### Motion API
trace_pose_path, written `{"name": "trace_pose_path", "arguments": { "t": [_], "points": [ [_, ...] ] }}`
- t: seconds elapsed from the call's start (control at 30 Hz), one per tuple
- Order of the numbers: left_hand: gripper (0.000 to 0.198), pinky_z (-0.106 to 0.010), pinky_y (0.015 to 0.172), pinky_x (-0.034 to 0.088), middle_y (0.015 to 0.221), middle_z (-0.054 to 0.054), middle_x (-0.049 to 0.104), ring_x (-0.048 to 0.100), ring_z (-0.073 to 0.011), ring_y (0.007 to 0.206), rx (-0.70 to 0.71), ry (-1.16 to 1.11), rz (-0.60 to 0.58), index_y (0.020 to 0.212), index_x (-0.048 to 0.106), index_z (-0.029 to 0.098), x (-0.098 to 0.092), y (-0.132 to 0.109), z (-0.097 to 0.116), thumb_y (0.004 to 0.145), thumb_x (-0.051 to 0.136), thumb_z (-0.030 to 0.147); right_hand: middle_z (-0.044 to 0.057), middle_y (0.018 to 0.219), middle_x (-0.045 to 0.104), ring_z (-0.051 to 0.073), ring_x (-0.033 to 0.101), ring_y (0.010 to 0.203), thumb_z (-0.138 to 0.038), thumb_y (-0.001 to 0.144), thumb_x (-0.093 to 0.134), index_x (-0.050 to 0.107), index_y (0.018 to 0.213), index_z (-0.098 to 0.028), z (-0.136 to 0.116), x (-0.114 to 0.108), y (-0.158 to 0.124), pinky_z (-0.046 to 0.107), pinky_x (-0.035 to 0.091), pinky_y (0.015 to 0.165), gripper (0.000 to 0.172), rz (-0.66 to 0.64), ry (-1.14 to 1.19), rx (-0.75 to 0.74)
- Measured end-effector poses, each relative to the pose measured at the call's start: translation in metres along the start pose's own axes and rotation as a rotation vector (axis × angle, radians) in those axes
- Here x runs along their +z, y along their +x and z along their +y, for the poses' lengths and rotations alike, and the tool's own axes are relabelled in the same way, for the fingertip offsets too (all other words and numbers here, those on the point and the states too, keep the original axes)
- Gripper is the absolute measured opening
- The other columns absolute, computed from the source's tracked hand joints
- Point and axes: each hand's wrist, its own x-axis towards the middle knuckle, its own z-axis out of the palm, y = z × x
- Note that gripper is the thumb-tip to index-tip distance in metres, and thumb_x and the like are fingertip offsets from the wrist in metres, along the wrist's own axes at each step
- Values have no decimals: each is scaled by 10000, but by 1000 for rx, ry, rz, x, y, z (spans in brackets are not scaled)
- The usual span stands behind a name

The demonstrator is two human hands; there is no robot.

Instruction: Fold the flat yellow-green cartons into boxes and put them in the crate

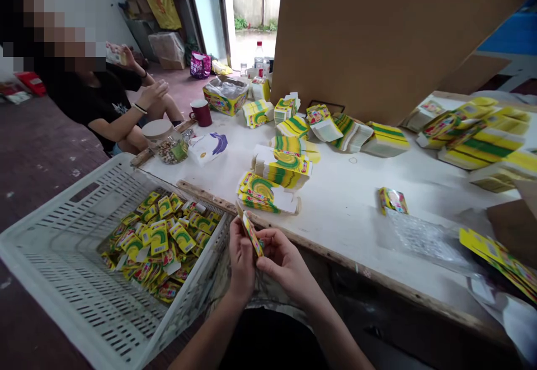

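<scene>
Between my two hands, just off the table's front edge, is a small yellow and green printed carton (253, 237), tilted on edge with a flap standing up at its top. My left hand (242, 261) grips it from the left side, fingers closed along it. The fingers of my right hand (282, 257) pinch its lower right side. Right behind the carton, a stack of flat cartons (262, 192) lies fanned on the table. Another stack (283, 166) sits beyond that one.
At left stands a white plastic crate (54, 236) with many small cartons (168, 233). The white table (335, 208) bears more carton stacks (384, 138), a mug (201, 113), a jar (170, 147) and a plastic bag (419, 236). Another person (104, 96) sits at the far left.
</scene>
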Motion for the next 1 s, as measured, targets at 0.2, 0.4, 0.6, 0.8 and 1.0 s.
{"name": "trace_pose_path", "arguments": {
  "t": [0.2, 0.4, 0.6, 0.8, 1.0],
  "points": [
    [294, -229, 688, 436, 788, 3, 590, 535, -141, 719, 43, 145, -33, 893, 587, 188, -5, 8, 3, 826, 602, 473, 7, 788, 597, 139, 543, 700, -350, 776, 677, 580, 876, -188, 7, -12, 6, 248, 452, 652, 214, 141, -161, -91],
    [308, -211, 588, 387, 676, 18, 525, 467, -121, 631, -48, 100, -74, 724, 555, 173, -9, 8, 1, 885, 523, 433, 9, 697, 605, 153, 532, 646, -384, 773, 670, 601, 751, -180, 9, -27, 6, 262, 448, 611, 216, 253, -232, -103],
    [234, -209, 614, 403, 713, 20, 535, 471, -112, 635, -44, 54, -73, 813, 572, 180, -8, 11, 7, 871, 557, 407, 32, 781, 612, 188, 557, 751, -353, 829, 608, 641, 818, -180, 8, -32, -1, 294, 462, 692, 177, 182, -320, -151],
    [200, -223, 707, 438, 775, -6, 602, 549, -141, 736, 3, 164, -133, 835, 616, 175, -20, 18, 21, 830, 625, 375, 21, 737, 586, 175, 544, 716, -239, 859, 568, 675, 763, -198, -13, -53, -15, 268, 439, 644, 149, 77, -712, -198],
    [716, -450, 965, 433, 1314, -185, 520, 516, -328, 1182, -25, 178, -496, 1338, 454, 183, -39, 28, 44, 747, 664, 527, 51, 829, 579, 184, 542, 762, -87, 870, 489, 694, 1061, -286, -43, -60, -36, 298, 443, 673, 344, 12, -1226, -249]
  ]
}}
